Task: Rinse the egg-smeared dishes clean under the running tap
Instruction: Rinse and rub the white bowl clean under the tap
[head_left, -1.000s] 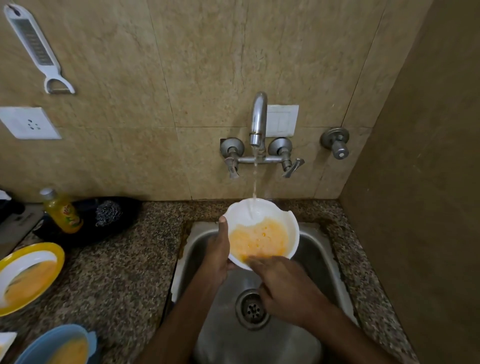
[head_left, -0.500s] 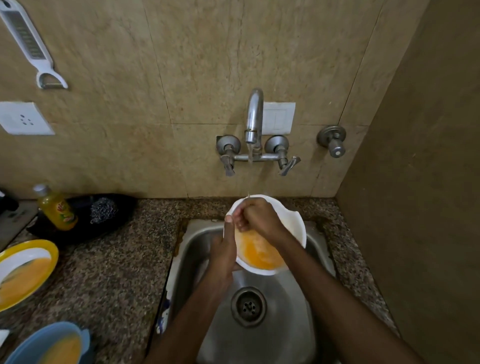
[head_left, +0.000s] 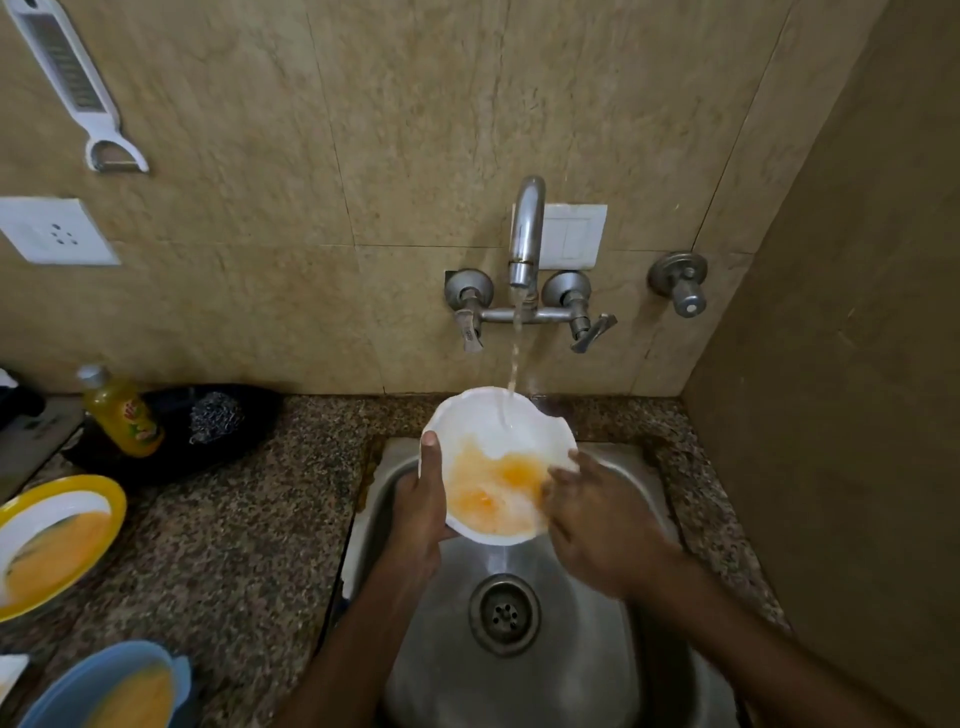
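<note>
— Beige stone-look tiles (head_left: 415, 130) at the back, speckled granite counter (head_left: 234, 545) below, and a steel sink (head_left: 597, 675) set into it. Is that the head view?
— Yes, the only one. The wall tap (head_left: 527, 228) is running, and its thin stream of water (head_left: 514, 353) lands in the far part of the white bowl (head_left: 488, 431).
— Where exactly is that bowl?
— Over the sink, just beyond the drain (head_left: 505, 614), tipped toward the person. Its far half shows white, and its near half holds orange-yellow egg mixed with water.
— And the hands?
— The left hand (head_left: 421, 514) grasps the bowl's left rim, with the thumb along the inner edge and the fingers underneath. The right hand (head_left: 602, 525) is at the right rim with its fingertips against the inner wall. It is motion-blurred, so I cannot tell whether it clasps the rim or only rubs.
— Other dishes?
— On the counter to the left is a yellow-rimmed plate (head_left: 111, 499) with egg pooled in it, cut off by the frame edge. A blue bowl (head_left: 104, 670) in the bottom-left corner is also eggy.
— Anything behind them?
— A black tray (head_left: 171, 452) against the wall, with a yellow bottle (head_left: 122, 413) and a steel scrubber (head_left: 215, 415).
— On the wall itself?
— A white peeler (head_left: 67, 88) hangs upper left, with a socket (head_left: 54, 231) beneath it. A switch plate (head_left: 574, 236) sits behind the spout, and a separate valve (head_left: 680, 283) is to the tap's right.
</note>
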